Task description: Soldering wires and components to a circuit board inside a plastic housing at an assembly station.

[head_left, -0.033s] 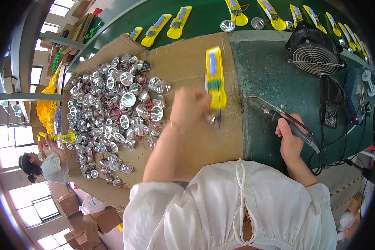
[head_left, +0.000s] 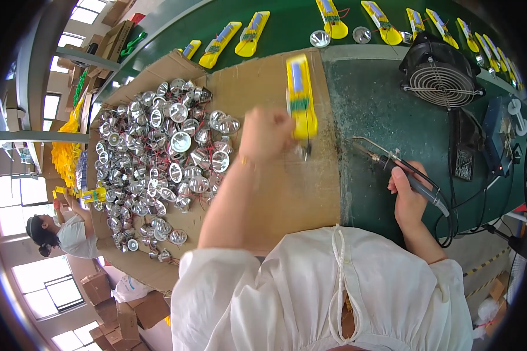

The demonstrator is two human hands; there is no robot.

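My left hand [head_left: 267, 133] is closed and somewhat blurred, its fingertips at the left edge of a yellow flashlight half-shell [head_left: 308, 120]. A blue-wrapped battery and a green circuit board sit in the shell. Just below its rounded end is a small shiny reflector [head_left: 303, 152], smeared by motion and partly hidden by the hand. To the right, my right hand [head_left: 413, 190] is wrapped round a soldering iron [head_left: 390, 166]. A thin curved metal tube runs alongside the iron, and its tip points left toward the cardboard's edge.
A heap of silver reflectors [head_left: 158, 158] with red wires fills the left side of the cardboard [head_left: 263, 216]. More yellow shells [head_left: 255, 35] lie along the far green bench. A black fan [head_left: 442, 76] and a blue soldering station [head_left: 498, 137] stand right. A co-worker [head_left: 70, 228] is far left.
The yellow shell has shifted slightly away from me, and my left hand has moved a little the same way. My right hand and the soldering iron have hardly moved.
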